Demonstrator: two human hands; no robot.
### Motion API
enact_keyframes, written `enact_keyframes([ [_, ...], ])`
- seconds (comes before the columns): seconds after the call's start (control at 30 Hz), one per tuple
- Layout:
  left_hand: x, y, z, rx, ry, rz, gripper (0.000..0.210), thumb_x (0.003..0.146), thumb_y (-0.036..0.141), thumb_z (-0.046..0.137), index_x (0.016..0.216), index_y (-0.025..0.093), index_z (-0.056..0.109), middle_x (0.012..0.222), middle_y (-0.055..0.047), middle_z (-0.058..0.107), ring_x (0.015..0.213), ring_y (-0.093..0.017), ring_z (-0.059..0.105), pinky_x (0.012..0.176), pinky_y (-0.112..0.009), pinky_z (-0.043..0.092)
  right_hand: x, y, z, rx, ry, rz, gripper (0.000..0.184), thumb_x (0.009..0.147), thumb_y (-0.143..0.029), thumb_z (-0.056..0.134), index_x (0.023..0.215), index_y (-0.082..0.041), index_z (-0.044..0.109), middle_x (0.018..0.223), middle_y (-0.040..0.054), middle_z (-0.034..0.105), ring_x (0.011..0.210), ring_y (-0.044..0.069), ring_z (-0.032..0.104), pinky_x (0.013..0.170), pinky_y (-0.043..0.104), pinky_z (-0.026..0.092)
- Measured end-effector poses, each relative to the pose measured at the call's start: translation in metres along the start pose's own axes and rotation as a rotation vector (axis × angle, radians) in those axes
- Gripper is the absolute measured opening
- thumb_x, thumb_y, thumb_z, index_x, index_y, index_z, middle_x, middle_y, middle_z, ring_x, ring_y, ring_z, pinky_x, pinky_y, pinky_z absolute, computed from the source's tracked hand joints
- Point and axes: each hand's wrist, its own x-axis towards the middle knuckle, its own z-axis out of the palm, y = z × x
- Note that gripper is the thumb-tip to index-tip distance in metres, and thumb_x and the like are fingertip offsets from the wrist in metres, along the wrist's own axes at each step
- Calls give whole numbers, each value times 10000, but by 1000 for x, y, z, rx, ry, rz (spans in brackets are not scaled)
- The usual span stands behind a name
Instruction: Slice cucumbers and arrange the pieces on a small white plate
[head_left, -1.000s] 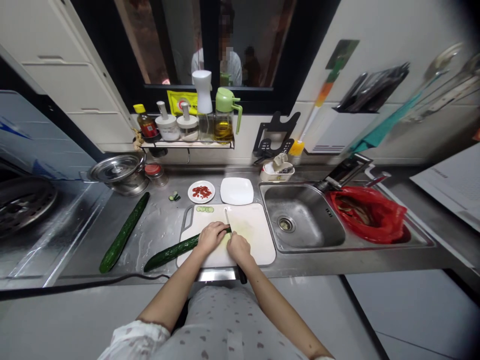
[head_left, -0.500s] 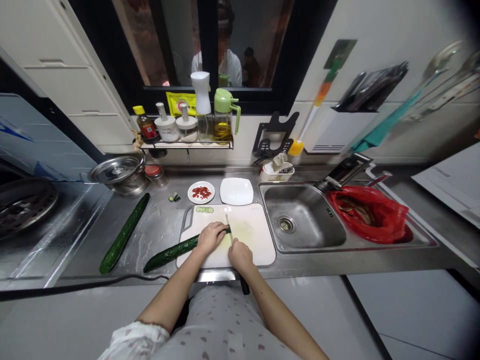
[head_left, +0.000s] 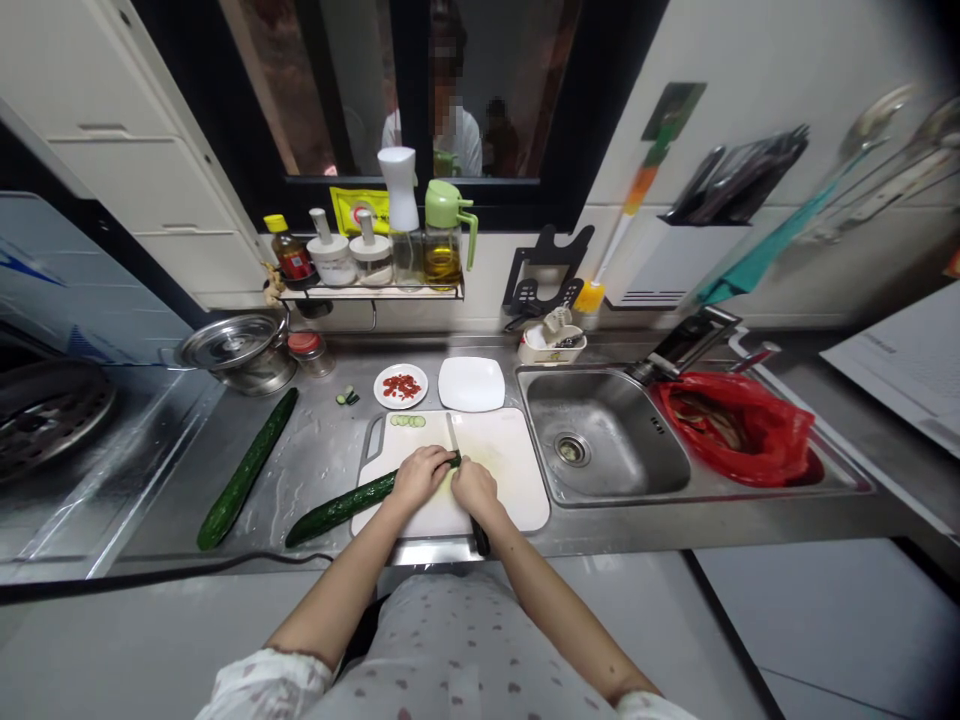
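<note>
A long dark green cucumber (head_left: 341, 510) lies slantwise over the left edge of the white cutting board (head_left: 517, 480). Near its right end my left hand (head_left: 420, 475) is closed on top of it. My right hand (head_left: 474, 485) grips a knife (head_left: 481, 540), its black handle jutting toward me and its blade against the cucumber's end, partly hidden by the hand. Several pale cucumber slices (head_left: 408, 421) lie in a row at the board's far left. A second whole cucumber (head_left: 247, 470) rests on the counter to the left.
Behind the board stand a plate of chopped red pieces (head_left: 401, 386) and a white square plate (head_left: 472, 384). To the right is the sink (head_left: 600, 480), with a red plastic bag (head_left: 780, 430) beyond it. A steel pot (head_left: 236, 350) sits back left, below the bottle shelf (head_left: 375, 292).
My right hand and the knife have shifted slightly away from me along the board. The left hand keeps its hold on the cucumber.
</note>
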Motion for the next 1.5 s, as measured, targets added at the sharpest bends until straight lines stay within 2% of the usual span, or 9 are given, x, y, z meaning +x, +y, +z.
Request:
enact_keyframes([
  [0.43,0,5,-9,-10,-32,-15,321,909,287,474,1199,267,608,1152,-34,649,1060,-183,582,933,-309,458,-18,23,4,-78,35,-39,329,894,-187,348,1144,-131,555,1007,154,685,970,242,639,745,308,424],
  [0.6,-5,2,-9,-57,72,-75,303,915,303,456,1166,234,611,1168,-51,647,1088,-194,579,990,-338,431,-27,44,0,-202,95,-58,363,921,-177,321,1230,-167,512,913,131,694,879,225,656,716,297,391],
  [0.8,-5,-6,-15,-156,301,-292,322,938,314,382,1186,206,557,1162,-80,629,1066,-207,587,940,-360,459,-32,60,0,-337,205,-79,437,915,-122,333,1306,-243,484,891,100,678,879,205,617,726,294,335],
  [0.9,0,-4,-25,-188,369,-286,343,929,341,402,1218,203,526,1176,-89,608,1073,-210,573,933,-361,456,-33,63,2,-377,283,-116,444,920,-136,350,1318,-271,492,899,95,667,898,210,581,742,310,303],
  [0.97,3,2,-32,-176,322,-223,338,924,356,414,1200,212,546,1176,-86,602,1100,-213,554,951,-361,440,-34,65,4,-389,315,-140,457,915,-142,375,1335,-281,487,912,96,658,907,212,554,751,320,283],
  [1.07,6,14,-40,-114,151,-108,317,903,393,463,1137,233,604,1160,-70,610,1116,-217,539,1003,-382,391,-35,67,7,-390,362,-175,472,901,-156,421,1351,-283,483,923,98,643,896,212,515,756,328,261],
  [1.23,7,29,-42,-6,-78,-72,359,844,464,547,1131,268,635,1170,-59,616,1151,-246,517,1112,-517,178,-38,69,8,-383,463,-254,499,873,-163,476,1360,-274,484,904,94,617,865,210,461,763,337,243],
  [1.33,9,32,-41,-6,-137,-97,304,835,443,559,1062,271,664,1157,-53,629,1133,-246,528,1114,-545,125,-40,70,6,-381,475,-276,503,871,-159,479,1362,-267,484,902,94,610,864,213,450,773,342,239],
  [1.5,12,33,-40,-75,-141,-114,236,803,389,603,985,261,683,1102,-47,654,1091,-236,557,1109,-526,156,-41,73,4,-365,420,-277,500,879,-159,456,1369,-257,478,916,104,607,880,221,450,798,352,240],
])
